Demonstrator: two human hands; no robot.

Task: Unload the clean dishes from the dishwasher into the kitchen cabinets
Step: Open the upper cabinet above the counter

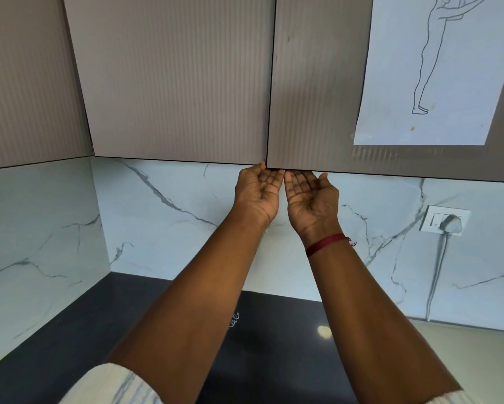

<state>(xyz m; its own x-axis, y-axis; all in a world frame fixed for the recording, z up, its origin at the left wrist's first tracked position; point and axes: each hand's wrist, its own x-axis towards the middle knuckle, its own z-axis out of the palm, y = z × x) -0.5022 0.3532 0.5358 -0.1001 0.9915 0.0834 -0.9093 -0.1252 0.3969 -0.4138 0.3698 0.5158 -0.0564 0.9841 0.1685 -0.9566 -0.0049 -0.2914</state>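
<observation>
Two grey ribbed upper cabinet doors hang closed side by side, the left door (175, 83) and the right door (312, 91) meeting at a thin seam. My left hand (258, 193) is raised palm up, its fingertips hooked under the bottom edge of the left door at the seam. My right hand (310, 198), with a red thread at the wrist, sits palm up beside it, fingertips under the bottom edge of the right door. Neither hand carries a dish. No dishwasher or dishes are in view.
A line drawing on white paper (431, 68) is stuck to the right door. A white marble backsplash (163, 217) runs behind, above a black countertop (70, 330). A wall socket with a plug and hanging cable (446, 223) is at the right.
</observation>
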